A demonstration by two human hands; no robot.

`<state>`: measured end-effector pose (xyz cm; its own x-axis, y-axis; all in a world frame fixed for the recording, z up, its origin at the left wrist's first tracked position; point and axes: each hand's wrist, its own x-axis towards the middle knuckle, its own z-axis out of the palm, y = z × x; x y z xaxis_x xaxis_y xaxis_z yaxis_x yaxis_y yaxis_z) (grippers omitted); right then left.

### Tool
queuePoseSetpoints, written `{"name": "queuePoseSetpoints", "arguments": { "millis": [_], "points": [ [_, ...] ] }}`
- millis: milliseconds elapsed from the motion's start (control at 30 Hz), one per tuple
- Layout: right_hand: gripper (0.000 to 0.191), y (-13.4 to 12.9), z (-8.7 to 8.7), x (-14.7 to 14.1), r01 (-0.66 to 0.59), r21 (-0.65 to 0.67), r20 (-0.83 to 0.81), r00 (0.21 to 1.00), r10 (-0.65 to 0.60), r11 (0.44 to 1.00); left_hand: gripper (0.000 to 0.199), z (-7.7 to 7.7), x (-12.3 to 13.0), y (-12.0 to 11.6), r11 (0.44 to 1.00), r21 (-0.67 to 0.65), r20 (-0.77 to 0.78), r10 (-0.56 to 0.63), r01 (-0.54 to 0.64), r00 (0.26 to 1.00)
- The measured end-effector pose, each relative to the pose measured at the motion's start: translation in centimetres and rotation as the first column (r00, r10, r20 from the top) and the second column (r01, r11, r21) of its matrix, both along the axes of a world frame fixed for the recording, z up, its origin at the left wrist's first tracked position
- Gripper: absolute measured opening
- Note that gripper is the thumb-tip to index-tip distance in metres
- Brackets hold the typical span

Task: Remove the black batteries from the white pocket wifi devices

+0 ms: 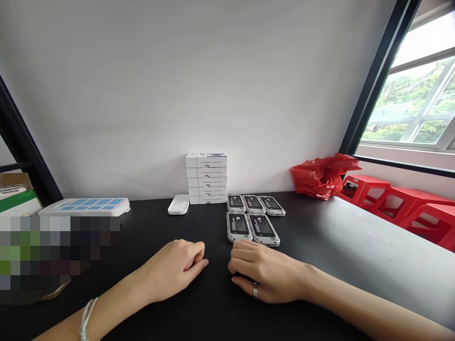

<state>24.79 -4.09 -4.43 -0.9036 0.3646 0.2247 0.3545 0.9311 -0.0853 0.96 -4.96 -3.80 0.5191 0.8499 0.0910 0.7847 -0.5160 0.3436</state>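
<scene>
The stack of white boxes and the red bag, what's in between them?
In the head view, three white gadgets with black labels lie in a row beside the boxes, then bare black table before the bag.

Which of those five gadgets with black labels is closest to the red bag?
The rightmost gadget in the back row of three; the other four lie farther from the bag.
</scene>
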Motion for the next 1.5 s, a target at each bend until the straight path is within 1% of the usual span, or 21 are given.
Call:
{"name": "queuePoseSetpoints", "arguments": {
  "millis": [67,100,133,200,267,367,467,533,600,733,800,833,867,900,967,1067,1133,1200,1333,1433,1500],
  "points": [
    [0.005,0.4,0.2,0.3,0.005,-0.042,-0.055,0.998,-0.008,0.999,0.031,0.2,0.0,-0.1,1.000,0.010,-0.008,-0.005,0.005,1.000],
    [0.008,1.1,0.5,1.0,0.049,-0.072,-0.116,0.992,-0.057,0.996,0.030,0.2,0.0,-0.2,1.000,0.009,-0.009,-0.008,0.008,1.000],
    [0.014,2.0,0.9,2.0,0.113,-0.106,-0.181,0.975,-0.131,0.988,0.030,0.3,0.0,-0.2,1.000,0.008,-0.009,-0.011,0.011,1.000],
    [0.024,4.5,2.1,4.7,0.312,-0.170,-0.272,0.897,-0.348,0.935,0.030,0.3,0.0,-0.2,1.000,0.008,-0.005,-0.013,0.013,1.000],
    [0.048,7.5,3.3,7.8,0.468,-0.209,-0.223,0.832,-0.508,0.859,0.030,0.3,0.0,-0.2,1.000,0.007,-0.003,-0.014,0.014,1.000],
    [0.101,11.8,3.8,11.6,0.599,-0.304,0.024,0.782,-0.623,0.741,0.030,0.2,0.1,-0.2,1.000,0.001,-0.006,-0.015,0.015,1.000],
    [0.105,14.5,2.9,13.3,0.638,-0.376,0.103,0.749,-0.654,0.672,0.028,0.1,0.1,-0.2,1.000,-0.008,-0.005,-0.010,0.009,1.000],
    [0.100,15.3,2.2,13.6,0.641,-0.380,0.074,0.739,-0.669,0.666,0.027,0.2,0.1,-0.2,1.000,-0.013,-0.004,-0.002,0.002,1.000],
    [0.097,15.3,2.2,13.5,0.654,-0.346,0.016,0.721,-0.692,0.673,0.025,0.4,-0.1,-0.2,0.999,-0.041,-0.003,0.020,-0.020,1.000],
    [0.091,12.9,4.1,11.4,0.684,-0.252,-0.138,0.675,-0.725,0.685,0.019,1.6,-0.1,-0.8,0.974,-0.195,0.088,0.133,-0.114,0.987],
    [0.082,10.5,5.1,8.6,0.639,-0.229,-0.187,0.711,-0.678,0.734,0.039,2.0,0.4,-1.2,0.966,-0.218,0.162,0.178,-0.141,0.971],
    [0.079,9.2,5.3,6.9,0.586,-0.227,-0.189,0.757,-0.626,0.778,0.054,2.0,0.7,-1.4,0.968,-0.199,0.206,0.192,-0.151,0.959],
    [0.078,7.8,5.4,5.1,0.494,-0.221,-0.192,0.823,-0.534,0.841,0.071,1.7,1.0,-1.5,0.972,-0.168,0.251,0.202,-0.162,0.947],
    [0.079,6.6,5.3,3.2,0.414,-0.224,-0.190,0.870,-0.456,0.882,0.088,1.4,1.3,-1.6,0.976,-0.136,0.292,0.206,-0.172,0.934],
    [0.078,4.7,4.7,-0.2,0.297,-0.261,-0.131,0.932,-0.338,0.919,0.112,0.2,1.6,-1.5,0.978,-0.089,0.345,0.207,-0.188,0.916],
    [0.076,3.9,3.4,-3.7,0.236,-0.348,-0.025,0.965,-0.260,0.907,0.118,-1.2,1.2,-0.8,0.972,-0.113,0.342,0.234,-0.207,0.910],
    [0.074,4.6,2.9,-4.8,0.244,-0.380,0.029,0.967,-0.252,0.892,0.118,-1.4,0.5,0.0,0.965,-0.153,0.333,0.255,-0.214,0.908],
    [0.074,5.8,2.8,-5.4,0.267,-0.386,0.076,0.963,-0.258,0.883,0.118,-0.9,-0.1,0.7,0.967,-0.186,0.316,0.226,-0.173,0.921],
    [0.072,8.0,2.8,-5.8,0.332,-0.433,0.170,0.943,-0.286,0.838,0.115,0.7,-0.7,2.0,0.975,-0.219,0.248,0.086,-0.031,0.965],
    [0.066,8.3,2.7,-5.8,0.390,-0.460,0.181,0.921,-0.346,0.798,0.110,1.3,-0.5,2.4,0.980,-0.197,0.180,0.064,-0.028,0.982],
    [0.065,8.1,2.8,-5.8,0.389,-0.447,0.111,0.918,-0.382,0.806,0.106,1.2,-0.3,2.7,0.987,-0.154,0.159,0.077,-0.052,0.984]
  ]
}}
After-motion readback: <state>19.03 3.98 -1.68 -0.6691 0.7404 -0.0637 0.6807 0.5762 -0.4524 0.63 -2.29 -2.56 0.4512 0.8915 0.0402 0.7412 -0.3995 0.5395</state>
